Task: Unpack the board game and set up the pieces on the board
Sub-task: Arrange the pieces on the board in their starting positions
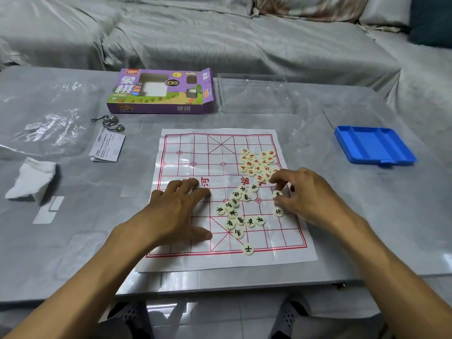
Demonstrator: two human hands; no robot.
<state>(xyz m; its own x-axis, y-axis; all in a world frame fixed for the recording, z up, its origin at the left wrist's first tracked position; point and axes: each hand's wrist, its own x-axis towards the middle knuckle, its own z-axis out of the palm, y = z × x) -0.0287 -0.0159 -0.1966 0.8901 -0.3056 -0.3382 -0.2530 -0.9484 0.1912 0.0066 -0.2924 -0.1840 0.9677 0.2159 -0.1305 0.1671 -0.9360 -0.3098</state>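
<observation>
I see even, soft indoor light with only faint shadows under the hands. Glare sheens across the glossy table (pixel 244 277), strongest at lower centre and upper left. Wide-angle bending curves the frame edges; the picture is slightly soft throughout.

Grey glossy table (pixel 73 241) with reflective plastic cover. Far left: crumpled clear plastic wrap (pixel 44 128). Near it, tangled metal wire ring puzzle (pixel 108 122), touching or just beside the top of a folded white printed leaflet (pixel 107 146). Crumpled white tissue (pixel 31 179) at left edge, nearer than the wrap. White rectangular marks (pixel 49 210) on the table surface just beside the tissue, unclear whether tape or reflection. Behind the table: sofa draped in grey satin sheet (pixel 220 33), wrinkled. Patterned pinkish-grey cushion (pixel 310 4) at top, dark teal cushion (pixel 431 20) top right corner. Below table edge: white tiled floor (pixel 220 319), two feet in dark-and-white patterned slippers (pixel 288 316).
</observation>
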